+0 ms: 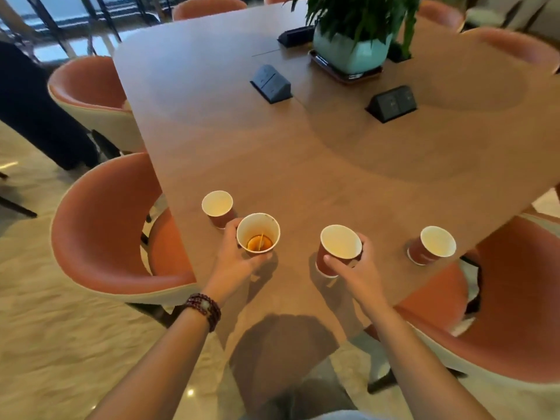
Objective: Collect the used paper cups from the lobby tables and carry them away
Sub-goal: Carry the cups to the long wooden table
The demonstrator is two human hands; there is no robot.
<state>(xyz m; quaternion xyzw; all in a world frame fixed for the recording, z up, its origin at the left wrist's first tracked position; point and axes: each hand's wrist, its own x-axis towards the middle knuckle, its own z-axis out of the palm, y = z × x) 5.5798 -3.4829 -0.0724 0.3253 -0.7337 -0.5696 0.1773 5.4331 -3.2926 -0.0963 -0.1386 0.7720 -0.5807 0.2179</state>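
brown wooden lobby table bears four red paper cups with white insides, all near its front end. left hand curls round the cup with brown dregs and a thin stick; right hand grips the tilted empty cup. best kept level on the left, since that one would likely spill; the dry cup could nest into the others. the far-left cup stands just behind, the right-edge cup apart. orange tub chairs crowd both sides; the green potted plant and grey socket boxes sit well beyond.

Table bears cups, socket boxes, potted plant.
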